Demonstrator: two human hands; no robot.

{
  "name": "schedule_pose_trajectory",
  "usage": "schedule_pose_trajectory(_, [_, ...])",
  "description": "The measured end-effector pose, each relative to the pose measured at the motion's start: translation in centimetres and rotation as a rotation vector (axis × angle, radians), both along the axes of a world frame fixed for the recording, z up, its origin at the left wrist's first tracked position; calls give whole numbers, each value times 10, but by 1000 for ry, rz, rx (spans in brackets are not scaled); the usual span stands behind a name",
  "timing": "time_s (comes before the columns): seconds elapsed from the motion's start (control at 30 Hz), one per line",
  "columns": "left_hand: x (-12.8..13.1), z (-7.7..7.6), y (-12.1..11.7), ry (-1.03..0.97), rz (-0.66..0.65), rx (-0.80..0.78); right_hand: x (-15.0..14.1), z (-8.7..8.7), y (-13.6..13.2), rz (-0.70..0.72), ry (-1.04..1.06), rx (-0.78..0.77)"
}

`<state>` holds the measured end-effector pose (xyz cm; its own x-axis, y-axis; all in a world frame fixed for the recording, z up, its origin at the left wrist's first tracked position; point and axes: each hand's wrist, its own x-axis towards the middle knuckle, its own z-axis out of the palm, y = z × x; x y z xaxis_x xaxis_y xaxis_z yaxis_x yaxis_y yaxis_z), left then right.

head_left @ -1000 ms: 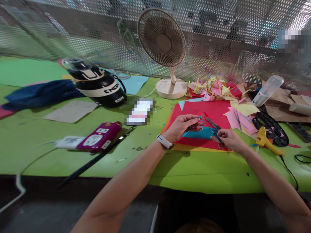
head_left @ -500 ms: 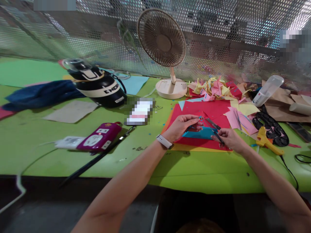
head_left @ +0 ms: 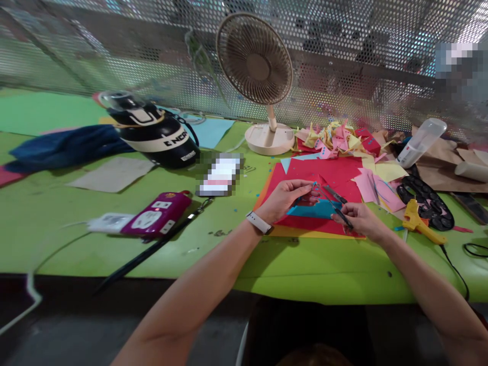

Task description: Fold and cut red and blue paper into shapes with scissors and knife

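My right hand (head_left: 356,218) is closed round the handles of a pair of scissors (head_left: 334,204), whose blades point up and left toward my other hand. The blades look spread apart. My left hand (head_left: 295,195) pinches a tiny blue piece of paper (head_left: 314,185) between thumb and fingertips, right at the blade tips. Below both hands lie a blue strip of paper (head_left: 310,209) and stacked red paper (head_left: 324,170) with a yellow-orange sheet (head_left: 324,234) underneath. Small blue bits are scattered over the red sheet.
Behind the paper is a heap of pink and yellow cut strips (head_left: 335,140), beside a fan (head_left: 263,66). A yellow glue gun (head_left: 419,223) and a clear bottle (head_left: 421,142) lie right. Left are a phone (head_left: 219,175), a purple power strip (head_left: 156,216) and a black jug (head_left: 156,134).
Almost nothing differs. The scissors have shifted very slightly beside the small blue piece, and both hands keep their places.
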<state>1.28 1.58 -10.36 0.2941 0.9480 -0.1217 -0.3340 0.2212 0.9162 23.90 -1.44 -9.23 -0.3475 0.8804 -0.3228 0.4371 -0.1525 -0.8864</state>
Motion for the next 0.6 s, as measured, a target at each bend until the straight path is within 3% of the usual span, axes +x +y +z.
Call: schedule_pose_trajectory(0.6, [0,1,0,19,9,-9,-2,5,-2,-24,-19,7])
